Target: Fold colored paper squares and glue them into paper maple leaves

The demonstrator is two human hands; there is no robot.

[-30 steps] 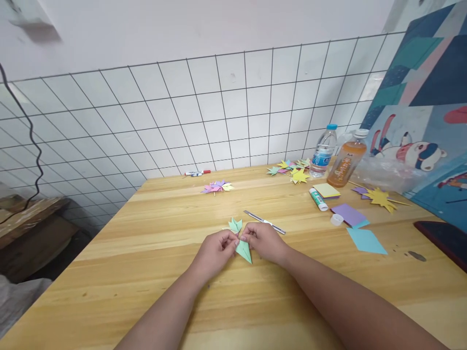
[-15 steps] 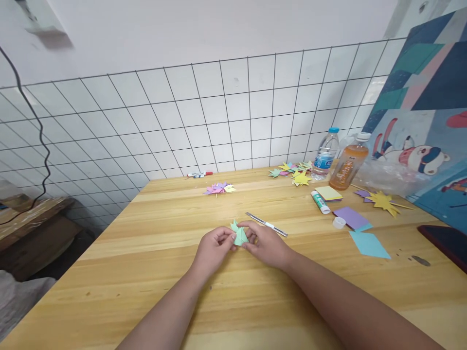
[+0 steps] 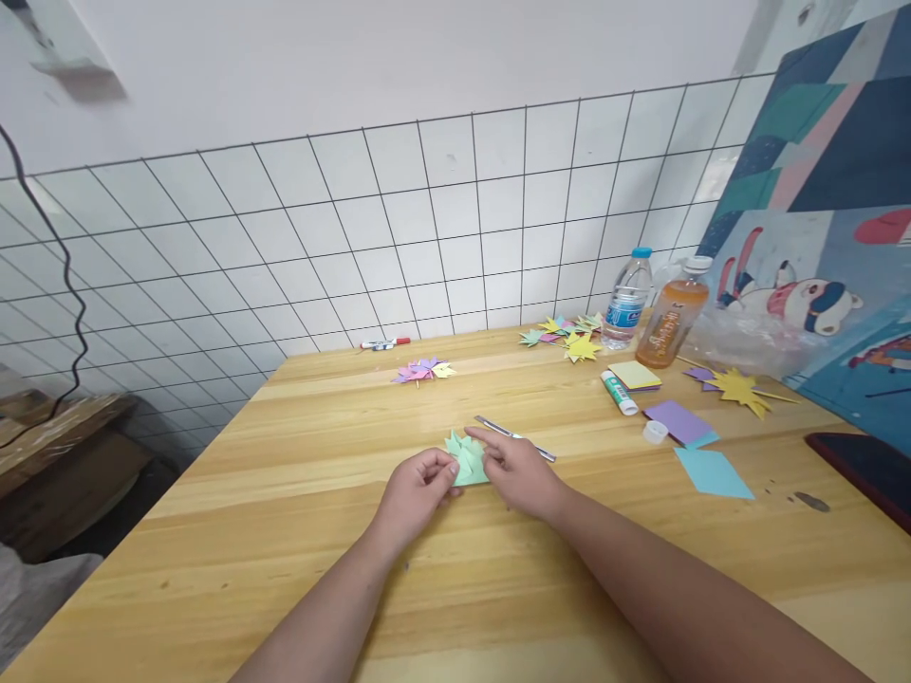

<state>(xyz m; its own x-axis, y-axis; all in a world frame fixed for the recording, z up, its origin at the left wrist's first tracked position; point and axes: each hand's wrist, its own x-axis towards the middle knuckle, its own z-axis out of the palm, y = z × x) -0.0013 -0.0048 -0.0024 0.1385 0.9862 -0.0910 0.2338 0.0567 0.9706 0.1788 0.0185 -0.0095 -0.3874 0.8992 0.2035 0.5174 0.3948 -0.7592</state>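
Note:
A light green piece of folded paper (image 3: 468,463) with several pointed tips along its top is between my hands over the wooden table. My left hand (image 3: 421,486) pinches its left edge between thumb and fingers. At the right edge, my right hand (image 3: 521,477) has curled fingers against the paper, while its index finger stretches out along the top corner; the thumb is mostly hidden. Just behind the right hand lies a slim silver utility knife (image 3: 547,454), partly covered by that hand.
Right of my hands are a glue stick (image 3: 619,393), its cap (image 3: 656,433), a yellow paper stack (image 3: 636,376), purple paper (image 3: 673,421) and a blue sheet (image 3: 714,472). Two bottles (image 3: 624,308) stand behind. Cut-paper leaves (image 3: 425,371) and markers (image 3: 385,342) lie toward the wall.
The green paper has opened out wider, showing more of its lower edge. My right index finger has straightened and the other fingers have curled in. The view has shifted slightly right.

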